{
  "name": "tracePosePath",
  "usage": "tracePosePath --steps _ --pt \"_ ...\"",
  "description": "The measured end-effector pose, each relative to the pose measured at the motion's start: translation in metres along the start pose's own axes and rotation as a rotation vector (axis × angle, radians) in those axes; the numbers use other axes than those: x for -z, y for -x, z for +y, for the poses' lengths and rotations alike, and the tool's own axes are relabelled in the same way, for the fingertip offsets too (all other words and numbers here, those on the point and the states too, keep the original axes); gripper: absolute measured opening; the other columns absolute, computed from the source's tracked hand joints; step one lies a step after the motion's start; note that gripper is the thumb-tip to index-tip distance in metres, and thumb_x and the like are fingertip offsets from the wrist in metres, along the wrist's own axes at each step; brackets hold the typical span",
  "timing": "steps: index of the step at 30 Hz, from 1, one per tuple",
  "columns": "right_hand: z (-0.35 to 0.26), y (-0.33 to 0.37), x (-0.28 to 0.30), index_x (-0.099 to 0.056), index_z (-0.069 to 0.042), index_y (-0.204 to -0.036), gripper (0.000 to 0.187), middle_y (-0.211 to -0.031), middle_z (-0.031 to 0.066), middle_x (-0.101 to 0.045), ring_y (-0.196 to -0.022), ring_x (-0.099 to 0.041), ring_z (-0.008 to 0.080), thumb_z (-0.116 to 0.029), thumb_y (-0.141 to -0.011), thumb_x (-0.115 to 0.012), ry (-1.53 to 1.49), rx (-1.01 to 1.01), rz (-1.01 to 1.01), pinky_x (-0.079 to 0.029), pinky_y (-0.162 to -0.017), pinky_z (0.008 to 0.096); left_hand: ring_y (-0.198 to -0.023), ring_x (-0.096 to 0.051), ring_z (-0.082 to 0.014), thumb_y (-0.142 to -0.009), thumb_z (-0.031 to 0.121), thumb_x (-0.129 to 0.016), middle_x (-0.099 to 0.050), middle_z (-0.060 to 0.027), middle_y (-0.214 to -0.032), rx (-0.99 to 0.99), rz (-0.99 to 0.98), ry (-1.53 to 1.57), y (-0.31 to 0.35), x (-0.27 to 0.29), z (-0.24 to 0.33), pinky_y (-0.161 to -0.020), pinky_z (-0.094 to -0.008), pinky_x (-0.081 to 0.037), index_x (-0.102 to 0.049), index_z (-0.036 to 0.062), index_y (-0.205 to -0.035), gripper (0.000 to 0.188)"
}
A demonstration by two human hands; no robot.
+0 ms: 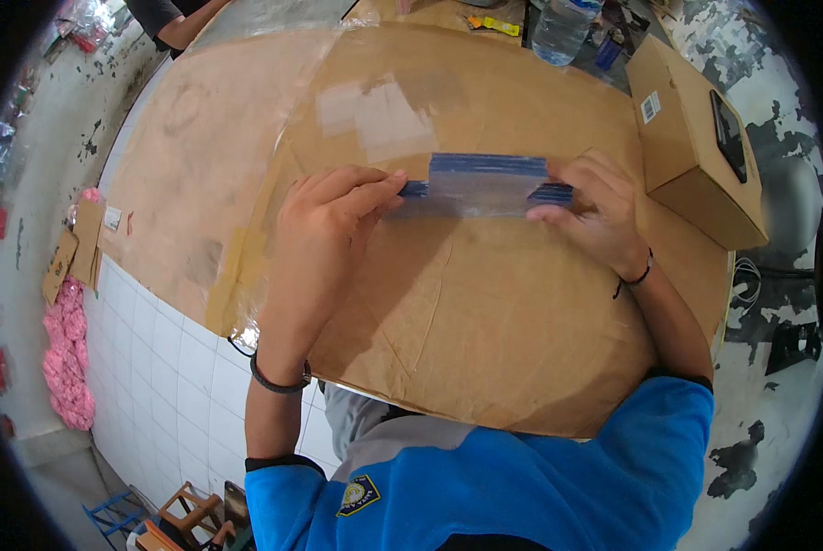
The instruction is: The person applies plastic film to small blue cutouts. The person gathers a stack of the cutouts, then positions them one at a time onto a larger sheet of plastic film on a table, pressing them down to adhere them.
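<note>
Blue pack [490, 166] was over table [512, 321], contact unclear; L hand [336, 204] pinched its L end, R hand [604, 204] its R end. Prob. light, stiffish, w/ slippery film [478, 199] midway; ends seemed best hold.

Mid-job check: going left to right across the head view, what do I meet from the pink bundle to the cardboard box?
Pink bundle → left hand → blue bundle → right hand → cardboard box.
</note>
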State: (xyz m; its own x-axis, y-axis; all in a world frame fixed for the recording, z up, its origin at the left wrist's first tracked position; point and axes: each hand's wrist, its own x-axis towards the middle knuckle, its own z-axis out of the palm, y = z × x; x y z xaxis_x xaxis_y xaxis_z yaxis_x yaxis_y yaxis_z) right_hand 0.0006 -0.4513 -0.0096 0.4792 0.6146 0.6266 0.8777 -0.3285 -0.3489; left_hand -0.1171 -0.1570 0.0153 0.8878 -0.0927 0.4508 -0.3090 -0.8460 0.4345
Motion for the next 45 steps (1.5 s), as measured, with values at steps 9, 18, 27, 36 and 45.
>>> tracePosePath --steps 9,18,27,36,45 --pt "0.007 0.001 0.008 -0.078 -0.014 -0.104 0.042 -0.094 -0.002 -0.072 -0.082 -0.061 0.0203 -0.026 -0.066 -0.091 0.237 0.292 0.038 -0.047 -0.067 0.0334 -0.093 -0.069 -0.0252 -0.084 -0.003 -0.072 -0.074 -0.0077 -0.106 -0.131 0.097 -0.079 0.008 -0.008 -0.002 -0.08 -0.0355 -0.056 -0.076 0.007 -0.113 0.031" --pt "0.005 -0.005 0.009 -0.077 -0.007 -0.089 0.029 -0.082 0.0038 -0.067 -0.074 -0.061 0.0211 -0.016 -0.066 -0.093 0.06 0.278 0.0 -0.046 -0.061 0.0328 -0.096 -0.068 -0.0243 -0.083 0.003 -0.076 -0.074 -0.0073 -0.104 -0.067 0.043 0.075 0.012 -0.003 -0.008 -0.083 -0.035 -0.055 -0.076 0.008 -0.114 0.032" --pt "0.003 -0.002 0.005 -0.075 -0.003 -0.103 0.037 -0.087 0.0097 -0.07 -0.08 -0.066 0.0241 -0.021 -0.074 -0.09 -0.208 -0.163 -0.131 -0.051 -0.069 0.0321 -0.083 -0.064 -0.0128 -0.083 0.009 -0.082 -0.074 -0.0077 -0.091 0.229 -0.214 0.596 -0.003 0.004 -0.042 -0.078 -0.0306 -0.053 -0.074 0.0001 -0.113 0.033" --pt "-0.001 -0.01 0.005 -0.064 0.001 -0.129 0.054 -0.123 0.0073 -0.07 -0.104 -0.066 0.0168 -0.03 -0.09 -0.081 -0.761 -0.684 -0.364 -0.054 -0.089 0.0344 -0.109 -0.063 -0.0126 -0.096 0.009 -0.071 -0.069 -0.0066 -0.117 0.377 -0.172 1.01 -0.006 -0.005 -0.043 -0.096 -0.0302 -0.051 -0.064 -0.0041 -0.126 0.033" --pt "-0.057 -0.083 -0.012 -0.06 0.0 -0.136 0.053 -0.121 0.0052 -0.069 -0.103 -0.063 0.0116 -0.028 -0.094 -0.076 -1.042 -0.519 -0.285 -0.051 -0.087 0.0279 -0.135 -0.048 -0.0213 -0.048 0.056 -0.099 -0.051 -0.0095 -0.143 -0.066 0.221 1.453 -0.009 0.045 -0.043 -0.116 -0.0412 -0.038 -0.027 0.0009 -0.158 0.142"
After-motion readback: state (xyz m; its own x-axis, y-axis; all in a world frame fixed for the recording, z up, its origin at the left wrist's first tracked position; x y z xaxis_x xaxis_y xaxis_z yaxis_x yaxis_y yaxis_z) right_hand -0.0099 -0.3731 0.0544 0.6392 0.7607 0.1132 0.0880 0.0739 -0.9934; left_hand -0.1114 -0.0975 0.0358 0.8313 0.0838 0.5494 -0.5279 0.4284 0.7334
